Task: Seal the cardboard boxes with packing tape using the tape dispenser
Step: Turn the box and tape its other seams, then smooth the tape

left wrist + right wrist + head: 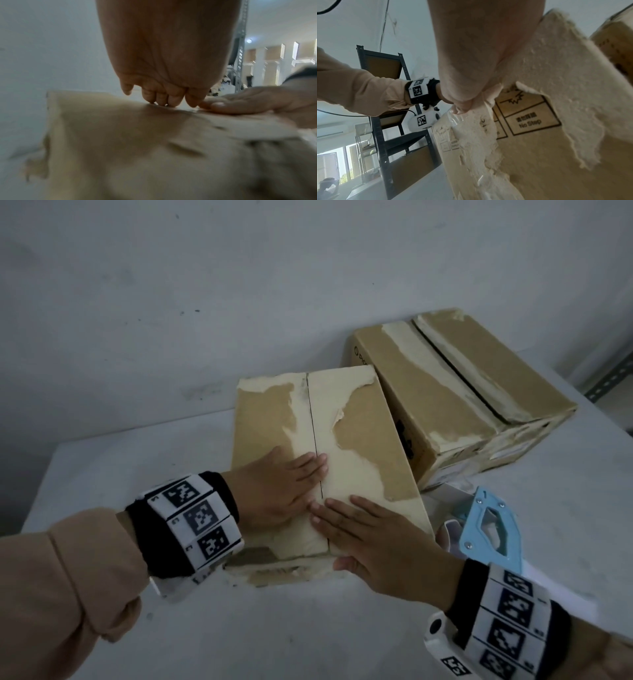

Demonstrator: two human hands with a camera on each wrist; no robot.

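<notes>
My left sleeve [65,577]: tan, bunched at the wrist, nearest of all, with a marker band [195,522] just past it.
Table [137,467]: pale top carrying both boxes and the dispenser.
Far box [455,392]: behind and to the right of the one I am working on, just beside it; its top flaps stand a little apart along a dark seam, so I cannot see what is inside.
Near box [359,440]: straight ahead of me, flaps down and meeting at the centre seam, surface paper torn away in pale patches; contents hidden. The right wrist view shows a printed "No Step" panel [529,121] on its side.
My left hand [274,491]: spread flat, palm down on the left flap, fingertips reaching the seam; it holds nothing.
My right hand [363,532]: fingers straight, lying flat on the right flap at the near end, thumb [346,563] over the front edge; fingertips almost meet my left hand at the seam.
Tape dispenser [493,525]: light blue, lying on the table just right of the near box, beside my right wrist, untouched by either hand.
</notes>
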